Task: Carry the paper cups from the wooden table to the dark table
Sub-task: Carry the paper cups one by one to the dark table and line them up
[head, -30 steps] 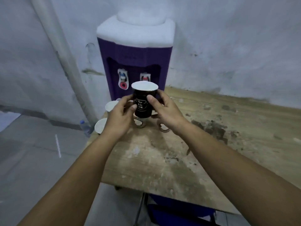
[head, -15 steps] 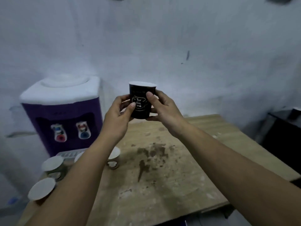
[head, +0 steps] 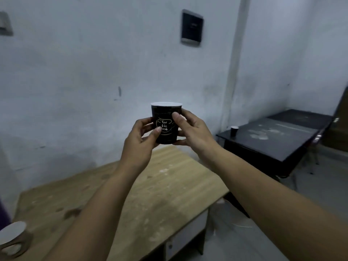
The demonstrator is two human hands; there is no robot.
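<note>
Both hands, left hand (head: 139,142) and right hand (head: 194,132), are grasping a black paper cup (head: 166,123) with curled fingers, mid-frame above the wooden worktop (head: 169,185); it is mid-carry, needing travel toward the dark worktop (head: 273,140) at right, where another cup (head: 234,130) is standing

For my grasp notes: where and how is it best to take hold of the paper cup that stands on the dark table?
Probably the side wall of the paper cup, pinched from above or from its open front side: it stands upright, alone, near the dark table's left corner.
</note>
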